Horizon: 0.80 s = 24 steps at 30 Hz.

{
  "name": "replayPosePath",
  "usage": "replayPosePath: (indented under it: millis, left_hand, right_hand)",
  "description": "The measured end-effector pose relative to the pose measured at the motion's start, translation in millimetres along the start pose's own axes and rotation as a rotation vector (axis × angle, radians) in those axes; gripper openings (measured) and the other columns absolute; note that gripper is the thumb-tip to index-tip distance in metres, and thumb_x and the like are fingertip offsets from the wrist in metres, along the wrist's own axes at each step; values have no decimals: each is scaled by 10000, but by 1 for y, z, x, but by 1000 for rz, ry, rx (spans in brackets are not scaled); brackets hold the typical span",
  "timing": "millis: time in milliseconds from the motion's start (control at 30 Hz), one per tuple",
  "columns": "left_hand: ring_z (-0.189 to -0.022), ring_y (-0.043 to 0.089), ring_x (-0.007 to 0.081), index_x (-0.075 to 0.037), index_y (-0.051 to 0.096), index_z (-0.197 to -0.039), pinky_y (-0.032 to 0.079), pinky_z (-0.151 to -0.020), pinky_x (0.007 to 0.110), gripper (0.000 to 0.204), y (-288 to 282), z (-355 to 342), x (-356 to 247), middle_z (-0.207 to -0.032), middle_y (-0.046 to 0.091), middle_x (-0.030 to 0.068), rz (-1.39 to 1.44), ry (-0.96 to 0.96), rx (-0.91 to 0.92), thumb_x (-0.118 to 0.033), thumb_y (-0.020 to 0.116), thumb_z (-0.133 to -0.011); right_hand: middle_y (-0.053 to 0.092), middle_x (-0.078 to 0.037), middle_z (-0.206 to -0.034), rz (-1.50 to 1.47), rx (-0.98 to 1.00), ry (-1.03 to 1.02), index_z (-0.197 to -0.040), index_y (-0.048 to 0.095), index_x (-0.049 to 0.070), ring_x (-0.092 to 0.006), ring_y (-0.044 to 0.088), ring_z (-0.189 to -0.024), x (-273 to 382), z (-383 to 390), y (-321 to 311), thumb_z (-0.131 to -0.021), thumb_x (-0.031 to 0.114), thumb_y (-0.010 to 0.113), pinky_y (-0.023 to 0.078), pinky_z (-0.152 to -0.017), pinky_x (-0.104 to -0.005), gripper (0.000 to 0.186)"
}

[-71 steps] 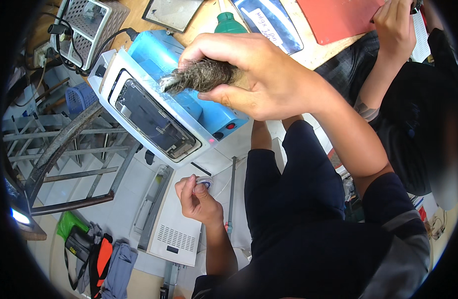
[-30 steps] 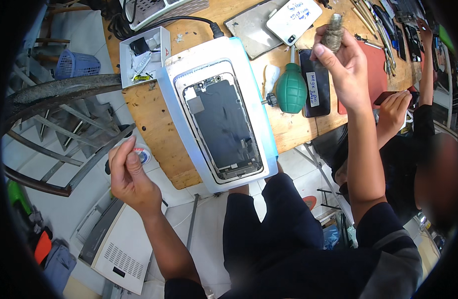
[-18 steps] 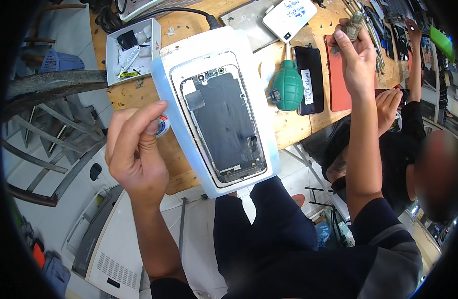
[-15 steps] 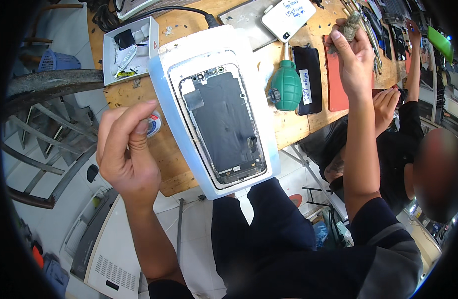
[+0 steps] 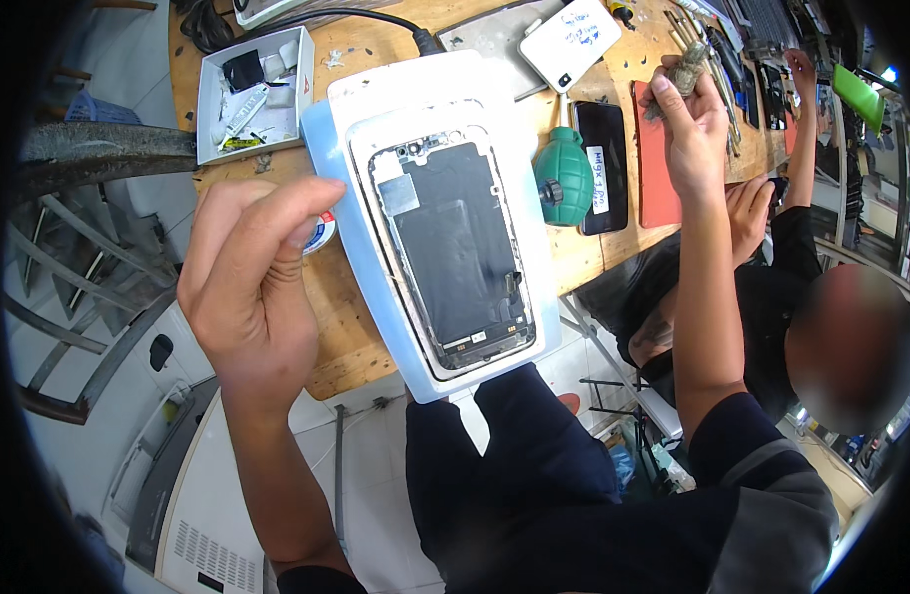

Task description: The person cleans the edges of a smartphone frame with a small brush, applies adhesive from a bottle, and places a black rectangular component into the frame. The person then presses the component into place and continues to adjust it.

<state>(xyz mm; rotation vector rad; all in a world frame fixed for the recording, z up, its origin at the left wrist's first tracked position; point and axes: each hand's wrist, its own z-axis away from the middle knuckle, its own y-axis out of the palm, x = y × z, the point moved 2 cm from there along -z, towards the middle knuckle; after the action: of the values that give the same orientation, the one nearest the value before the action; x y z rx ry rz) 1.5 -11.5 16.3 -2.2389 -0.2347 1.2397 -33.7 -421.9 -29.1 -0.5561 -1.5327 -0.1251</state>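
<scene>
My left hand (image 5: 257, 277), fingers curled, holds a small round white spool (image 5: 319, 231) with a blue-and-red label, beside an opened phone (image 5: 445, 247) showing its dark inside. The phone lies face up on a white-and-blue machine (image 5: 405, 89) with a black cable at its back. My right hand (image 5: 692, 129) grips a worn, frayed brown bristle brush (image 5: 686, 69) above the table's right part. Between them stand a green hand blower (image 5: 564, 178) and a dark phone (image 5: 610, 139) with a handwritten label.
A red mat (image 5: 658, 198), tools (image 5: 727, 79), a white phone (image 5: 564, 45) and a box of small parts (image 5: 227, 139) lie on the wooden table (image 5: 356, 346). A co-worker (image 5: 771, 307) sits at the right. A metal frame (image 5: 89, 257) stands at the left.
My left hand came up from low down to beside the opened phone. My right hand moved from over the machine to the right, still gripping the brush. The view now looks down on the table.
</scene>
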Motion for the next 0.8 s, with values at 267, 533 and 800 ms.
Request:
replayPosePath:
  millis: [267, 533, 800]
  left_hand:
    - [-799, 610, 187, -16, 768, -1060, 479, -707, 297, 148, -1, -12, 7, -890, 658, 78, 40, 40, 22, 21, 648, -983]
    - [-800, 607, 178, -23, 768, -1061, 474, -692, 293, 146, -3, -21, 12, -883, 645, 72, 13, 45, 58, 18, 655, -978]
    - [-774, 579, 168, -33, 772, -1056, 447, -663, 292, 142, -4, -27, 14, -845, 604, 60, -13, 55, 66, 12, 665, -973]
  right_hand:
    - [690, -50, -974, -12, 6, 3, -1260, 597, -22, -135, 666, -881, -1, 0, 4, -1021, 96, 703, 538, -808, -297, 287]
    - [680, -48, -1003, -10, 4, 32, -1269, 595, -23, -135, 655, -896, -4, 4, 6, -1020, 105, 711, 528, -827, -295, 303]
    - [672, -53, -1012, 15, 6, 66, -1288, 587, -43, -143, 650, -906, -5, 9, 9, -1020, 94, 707, 527, -846, -300, 325]
